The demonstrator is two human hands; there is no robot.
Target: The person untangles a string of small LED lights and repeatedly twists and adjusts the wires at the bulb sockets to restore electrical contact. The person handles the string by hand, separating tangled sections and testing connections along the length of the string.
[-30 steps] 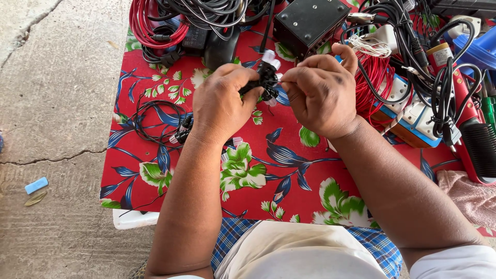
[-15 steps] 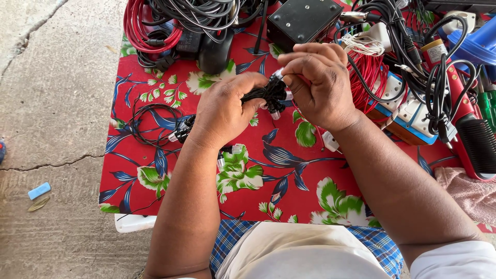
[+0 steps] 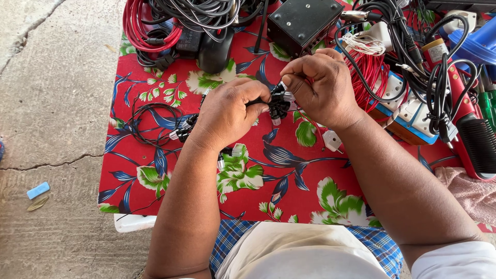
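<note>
Red floral cloth (image 3: 289,175) covers the work surface, and I observe both hands meeting above its upper middle. My left hand (image 3: 227,113) is clenched around one side of a small black bundle of thin cable (image 3: 278,105), fingers curled tight over it. My right hand (image 3: 323,88) pinches the same bundle from the 3 o'clock side, thumb and fingertips closed on it; a small silver plug tip shows at the pinch. The bundle is held just above the cloth, between the two hands.

At 9 o'clock from the left hand a loose loop of thin black wire (image 3: 150,124) lies on the cloth. At 12 o'clock sits a black box (image 3: 305,23), with a coil of red cable (image 3: 147,28) at 11 o'clock. At 3 o'clock from the right hand lies a tangle of black leads over a white and blue power strip (image 3: 408,111). A white plug (image 3: 332,140) rests on the cloth just below the right wrist.
</note>
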